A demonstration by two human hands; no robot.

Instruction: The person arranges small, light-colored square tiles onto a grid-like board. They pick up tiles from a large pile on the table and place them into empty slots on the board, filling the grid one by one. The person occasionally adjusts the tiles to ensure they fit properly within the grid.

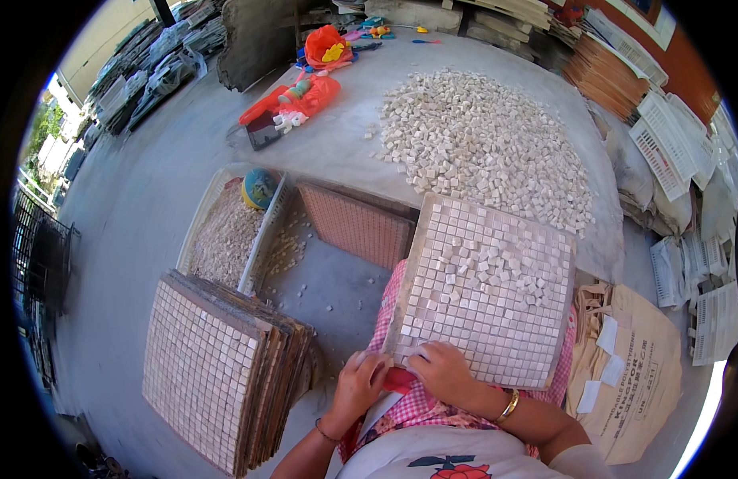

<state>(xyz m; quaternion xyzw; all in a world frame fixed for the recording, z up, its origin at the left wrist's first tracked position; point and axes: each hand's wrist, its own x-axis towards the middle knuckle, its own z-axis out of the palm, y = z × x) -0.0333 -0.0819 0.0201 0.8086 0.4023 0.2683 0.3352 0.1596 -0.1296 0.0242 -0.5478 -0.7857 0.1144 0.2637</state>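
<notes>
A square mosaic board [423,275] rests tilted on my lap, its grid filled with small pale stone tiles. More loose tiles [488,267] lie in a heap on top of it. My left hand [359,389] is at the board's near left corner, fingers curled; what they hold, if anything, is hidden. Over the near edge, my right hand [444,372] has its fingers bent down against the tiles, and I cannot make out anything in them. A pink checked cloth [417,405] covers my lap under the board.
Left of me leans a stack of tiled boards [199,371]. Beyond it, a white crate [267,247] holds chips and a colourful ball [259,188]. A reddish grid board [354,225] stands ahead. A big tile pile [480,144] covers the table; a paper sack [636,375] lies right.
</notes>
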